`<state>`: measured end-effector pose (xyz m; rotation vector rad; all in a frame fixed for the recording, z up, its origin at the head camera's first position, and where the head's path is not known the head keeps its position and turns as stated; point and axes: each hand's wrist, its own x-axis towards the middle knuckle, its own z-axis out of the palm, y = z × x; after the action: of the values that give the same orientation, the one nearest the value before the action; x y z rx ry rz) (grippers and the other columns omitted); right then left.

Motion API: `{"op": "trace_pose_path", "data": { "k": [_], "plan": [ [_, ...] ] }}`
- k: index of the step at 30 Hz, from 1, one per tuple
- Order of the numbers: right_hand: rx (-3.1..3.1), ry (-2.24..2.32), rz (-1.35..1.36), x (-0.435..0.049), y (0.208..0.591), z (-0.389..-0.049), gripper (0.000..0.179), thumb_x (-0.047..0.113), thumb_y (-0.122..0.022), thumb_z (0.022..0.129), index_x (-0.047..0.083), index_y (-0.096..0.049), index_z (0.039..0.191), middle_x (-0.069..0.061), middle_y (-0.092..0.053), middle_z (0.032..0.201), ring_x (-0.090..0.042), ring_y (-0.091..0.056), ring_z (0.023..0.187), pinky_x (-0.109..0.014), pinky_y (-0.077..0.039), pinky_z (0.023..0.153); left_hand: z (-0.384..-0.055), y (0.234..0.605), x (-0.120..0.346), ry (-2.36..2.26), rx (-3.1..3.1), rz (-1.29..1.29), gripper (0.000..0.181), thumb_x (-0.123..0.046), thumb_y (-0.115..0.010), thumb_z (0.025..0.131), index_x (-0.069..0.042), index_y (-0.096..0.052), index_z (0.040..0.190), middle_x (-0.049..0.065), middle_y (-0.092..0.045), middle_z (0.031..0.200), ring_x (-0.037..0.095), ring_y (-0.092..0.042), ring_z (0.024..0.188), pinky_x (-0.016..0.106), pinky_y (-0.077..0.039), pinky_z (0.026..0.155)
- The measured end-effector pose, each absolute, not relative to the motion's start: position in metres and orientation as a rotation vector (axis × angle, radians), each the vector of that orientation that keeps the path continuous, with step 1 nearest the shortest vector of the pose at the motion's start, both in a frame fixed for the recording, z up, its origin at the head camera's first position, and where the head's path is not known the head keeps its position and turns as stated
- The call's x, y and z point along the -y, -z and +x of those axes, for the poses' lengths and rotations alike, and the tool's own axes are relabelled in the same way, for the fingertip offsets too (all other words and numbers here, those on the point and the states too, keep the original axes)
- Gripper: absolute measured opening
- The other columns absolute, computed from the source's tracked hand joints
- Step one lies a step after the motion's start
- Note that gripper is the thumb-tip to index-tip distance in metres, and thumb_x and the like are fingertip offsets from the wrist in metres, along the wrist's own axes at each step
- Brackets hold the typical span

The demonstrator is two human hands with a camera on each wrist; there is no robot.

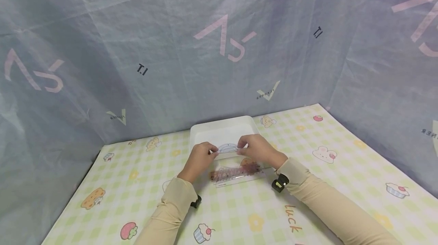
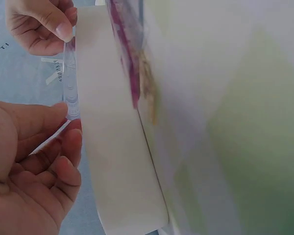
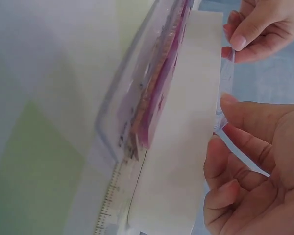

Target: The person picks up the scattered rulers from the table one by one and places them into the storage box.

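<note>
A clear protractor (image 1: 227,147) hangs over the near rim of a white tray (image 1: 224,128). My left hand (image 1: 200,159) pinches its left end between thumb and fingers. At the other end, my right hand (image 1: 261,149) holds it the same way. Both wrist views show the protractor (image 2: 71,88) thin and nearly edge-on above the tray's wall (image 3: 181,127). On the cloth before the tray lies a group of see-through pink and clear rulers (image 1: 236,172), overlapping one another. One clear ruler (image 3: 107,205) with scale marks shows in the right wrist view.
A green-and-white checked tablecloth (image 1: 164,222) with printed cartoons covers the table. Behind the tray hangs a grey-blue cloth (image 1: 171,85) that also encloses the sides. The tray stands at the table's back edge, close to that cloth.
</note>
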<state>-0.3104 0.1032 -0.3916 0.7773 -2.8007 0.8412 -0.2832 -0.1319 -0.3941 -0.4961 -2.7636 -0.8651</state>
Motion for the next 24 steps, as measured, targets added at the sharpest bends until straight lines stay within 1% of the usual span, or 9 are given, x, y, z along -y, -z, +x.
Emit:
{"op": "trace_pose_path", "data": {
  "k": [4, 9, 15, 17, 18, 20, 22, 24],
  "plan": [
    [2.796, -0.823, 0.773, -0.1032, 0.3936, -0.3122, 0.006, 0.020, -0.076, 0.088, 0.016, -0.071, 0.088, 0.002, -0.072, 0.093, -0.017, -0.066, 0.089, -0.040, -0.052, 0.082, -0.2848, 0.3954, 0.1313, 0.862, 2.758, -0.483, 0.008, -0.011, -0.071, 0.093, -0.008, -0.076, 0.097, 0.003, -0.070, 0.091, 0.009, -0.056, 0.067, 0.025, -0.048, 0.059],
    [2.777, -0.838, 0.776, -0.1025, 0.3954, -0.3125, 0.007, 0.017, -0.075, 0.089, 0.012, -0.073, 0.094, -0.002, -0.073, 0.098, -0.026, -0.068, 0.097, -0.043, -0.052, 0.087, -0.2859, 0.3961, 0.1304, 0.878, 2.747, -0.458, 0.006, -0.010, -0.070, 0.093, -0.009, -0.076, 0.093, 0.003, -0.071, 0.085, 0.008, -0.054, 0.060, 0.025, -0.047, 0.055],
    [2.761, -0.854, 0.754, -0.1008, 0.3953, -0.3115, 0.013, 0.015, -0.074, 0.090, 0.008, -0.073, 0.101, -0.007, -0.073, 0.104, -0.029, -0.068, 0.103, -0.044, -0.052, 0.091, -0.2880, 0.3954, 0.1294, 0.911, 2.746, -0.440, 0.010, -0.009, -0.069, 0.094, -0.006, -0.078, 0.098, 0.004, -0.073, 0.084, 0.007, -0.051, 0.056, 0.023, -0.044, 0.051],
    [2.775, -0.843, 0.742, -0.1003, 0.3954, -0.3121, 0.016, 0.015, -0.072, 0.091, 0.007, -0.074, 0.105, -0.008, -0.073, 0.108, -0.029, -0.067, 0.107, -0.045, -0.051, 0.094, -0.2888, 0.3956, 0.1295, 0.922, 2.757, -0.441, 0.012, -0.010, -0.068, 0.094, -0.006, -0.078, 0.101, 0.005, -0.073, 0.087, 0.010, -0.052, 0.055, 0.026, -0.045, 0.052],
    [2.784, -0.838, 0.736, -0.1001, 0.3953, -0.3124, 0.018, 0.016, -0.072, 0.092, 0.006, -0.074, 0.107, -0.009, -0.073, 0.110, -0.030, -0.066, 0.109, -0.045, -0.050, 0.096, -0.2890, 0.3957, 0.1296, 0.918, 2.765, -0.443, 0.013, -0.011, -0.068, 0.095, -0.006, -0.077, 0.102, 0.006, -0.073, 0.089, 0.012, -0.054, 0.057, 0.028, -0.047, 0.054],
    [2.797, -0.825, 0.735, -0.0996, 0.3945, -0.3128, 0.022, 0.016, -0.070, 0.093, 0.005, -0.073, 0.111, -0.010, -0.072, 0.114, -0.030, -0.065, 0.113, -0.046, -0.049, 0.098, -0.2898, 0.3960, 0.1299, 0.884, 2.778, -0.461, 0.015, -0.015, -0.067, 0.095, -0.006, -0.077, 0.103, 0.007, -0.074, 0.095, 0.018, -0.064, 0.068, 0.034, -0.053, 0.065],
    [2.809, -0.812, 0.741, -0.0989, 0.3934, -0.3130, 0.024, 0.017, -0.069, 0.094, 0.004, -0.073, 0.114, -0.011, -0.071, 0.117, -0.031, -0.063, 0.115, -0.047, -0.048, 0.099, -0.2908, 0.3961, 0.1302, 0.844, 2.793, -0.475, 0.019, -0.019, -0.067, 0.096, -0.006, -0.077, 0.104, 0.008, -0.074, 0.102, 0.024, -0.069, 0.086, 0.041, -0.055, 0.079],
    [2.820, -0.808, 0.749, -0.0981, 0.3919, -0.3128, 0.027, 0.018, -0.067, 0.095, 0.003, -0.072, 0.117, -0.012, -0.071, 0.118, -0.031, -0.063, 0.116, -0.048, -0.048, 0.100, -0.2910, 0.3955, 0.1302, 0.796, 2.810, -0.488, 0.022, -0.022, -0.066, 0.096, -0.006, -0.077, 0.104, 0.008, -0.074, 0.109, 0.027, -0.068, 0.105, 0.044, -0.052, 0.093]
  ]
}}
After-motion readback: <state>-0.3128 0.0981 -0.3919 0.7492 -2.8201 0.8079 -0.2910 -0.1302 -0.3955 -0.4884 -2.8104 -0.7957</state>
